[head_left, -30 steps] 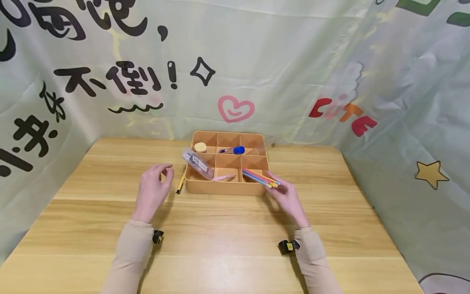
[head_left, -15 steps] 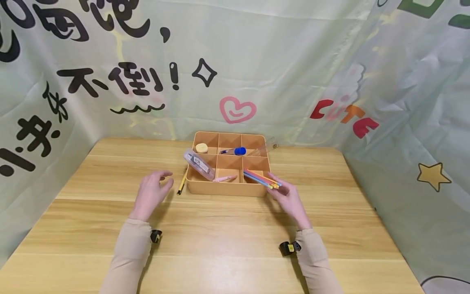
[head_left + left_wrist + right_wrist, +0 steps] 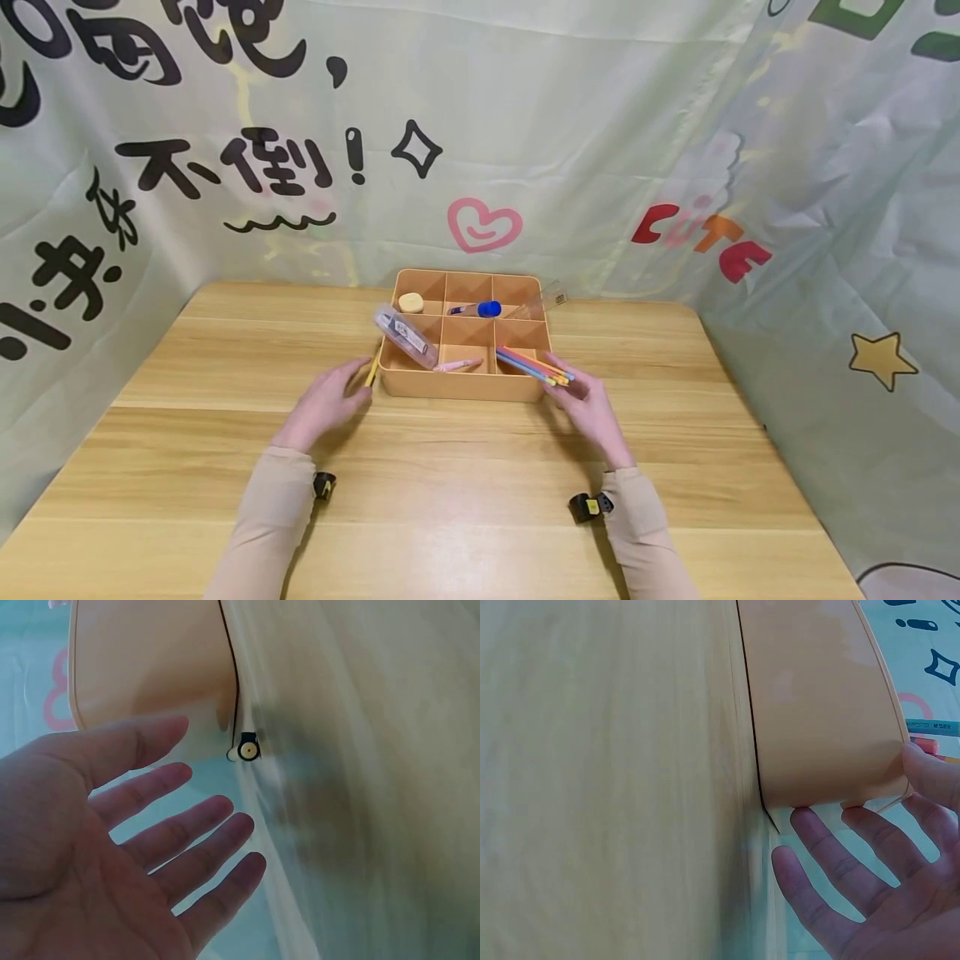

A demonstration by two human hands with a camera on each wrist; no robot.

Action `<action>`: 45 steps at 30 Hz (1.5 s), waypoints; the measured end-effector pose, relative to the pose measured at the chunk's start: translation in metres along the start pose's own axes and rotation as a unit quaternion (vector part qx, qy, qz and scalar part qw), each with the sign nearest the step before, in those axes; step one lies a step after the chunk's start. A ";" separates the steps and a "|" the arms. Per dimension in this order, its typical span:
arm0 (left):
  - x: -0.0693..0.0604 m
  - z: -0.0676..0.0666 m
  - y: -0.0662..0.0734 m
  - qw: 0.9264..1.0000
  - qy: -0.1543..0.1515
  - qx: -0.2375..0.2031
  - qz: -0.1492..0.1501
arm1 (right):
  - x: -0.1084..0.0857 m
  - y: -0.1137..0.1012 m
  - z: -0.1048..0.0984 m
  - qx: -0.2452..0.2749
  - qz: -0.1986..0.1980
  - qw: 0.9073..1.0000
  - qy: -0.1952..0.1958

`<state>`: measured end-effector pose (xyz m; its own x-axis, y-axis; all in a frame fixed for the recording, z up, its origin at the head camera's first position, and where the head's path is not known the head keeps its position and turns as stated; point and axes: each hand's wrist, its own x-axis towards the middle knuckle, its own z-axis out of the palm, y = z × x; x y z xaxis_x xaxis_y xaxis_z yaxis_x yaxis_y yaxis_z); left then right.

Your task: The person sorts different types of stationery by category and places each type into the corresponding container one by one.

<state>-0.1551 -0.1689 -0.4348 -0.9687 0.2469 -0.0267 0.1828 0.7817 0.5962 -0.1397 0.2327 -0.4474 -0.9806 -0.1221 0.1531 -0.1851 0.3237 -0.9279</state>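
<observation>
A tan six-compartment organizer box (image 3: pixel 457 385) stands on the table. My left hand (image 3: pixel 324 407) is at its front left corner, fingers extended beside a yellow pencil (image 3: pixel 372 370) lying along the box's left side. In the left wrist view, the pencil's dark-rimmed end (image 3: pixel 249 751) lies just beyond the fingertips; no grip on it shows. At the front right corner, my right hand (image 3: pixel 587 408) touches the box: the thumb (image 3: pixel 930 776) lies at the rim and fairly straight fingers meet the side wall. Several colored pencils (image 3: pixel 528 363) lean out over that corner, above the hand.
Inside the box are a clear-capped pencil-lead-like case (image 3: pixel 407 335), a pink pen (image 3: pixel 459 364), a blue-capped glue stick (image 3: pixel 487 309) and a cream round eraser (image 3: pixel 410 302). A clear ruler (image 3: pixel 551 297) sticks out at back right. Printed cloth (image 3: pixel 600 167) hangs behind the table.
My left hand has moved right and slightly lower, from beside the box to the yellow pencil, and its fingers now extend toward the box corner. The right hand stays put.
</observation>
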 end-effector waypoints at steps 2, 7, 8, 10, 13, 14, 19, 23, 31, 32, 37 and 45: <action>0.000 0.001 0.000 1.000 0.002 0.003 0.005 | 0.000 -0.001 0.000 0.001 0.000 1.000 0.000; 0.000 0.004 0.001 1.000 0.000 0.006 0.016 | -0.001 -0.003 0.000 0.004 0.006 1.000 0.006; 0.000 0.004 0.001 1.000 -0.002 0.003 0.016 | -0.001 -0.003 0.000 0.004 0.006 1.000 0.007; 0.000 0.004 0.001 1.000 -0.009 0.001 0.016 | -0.001 -0.003 0.000 0.004 0.007 1.000 0.009; -0.001 0.005 0.002 1.000 -0.021 -0.004 0.014 | -0.001 -0.003 0.000 0.001 0.008 1.000 0.009; -0.001 0.005 0.001 1.000 -0.025 -0.004 0.015 | -0.001 -0.003 0.000 0.002 0.009 1.000 0.009; -0.001 0.007 0.001 0.999 -0.032 0.006 0.023 | -0.001 -0.004 0.001 0.006 0.014 1.000 0.004; -0.002 0.006 0.002 0.999 -0.040 0.010 0.028 | -0.001 -0.004 0.001 0.002 0.014 1.000 0.004; -0.002 0.008 0.002 0.997 -0.067 0.023 0.037 | -0.001 -0.004 0.001 -0.005 0.013 1.000 0.008; -0.002 0.008 0.002 0.997 -0.069 0.025 0.039 | -0.001 -0.004 0.001 -0.004 0.013 1.000 0.007; -0.003 0.007 0.001 0.995 -0.080 0.032 0.046 | -0.002 -0.005 0.001 -0.004 0.016 1.000 0.005; -0.005 0.004 -0.001 0.990 -0.135 0.018 0.040 | -0.002 -0.004 0.001 -0.006 0.012 1.000 0.006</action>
<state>-0.1501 -0.1682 -0.4381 -0.8711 0.4498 -0.1973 0.2683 0.7722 0.5759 -0.1373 0.2309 -0.4440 -0.9853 -0.1042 0.1355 -0.1632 0.3369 -0.9273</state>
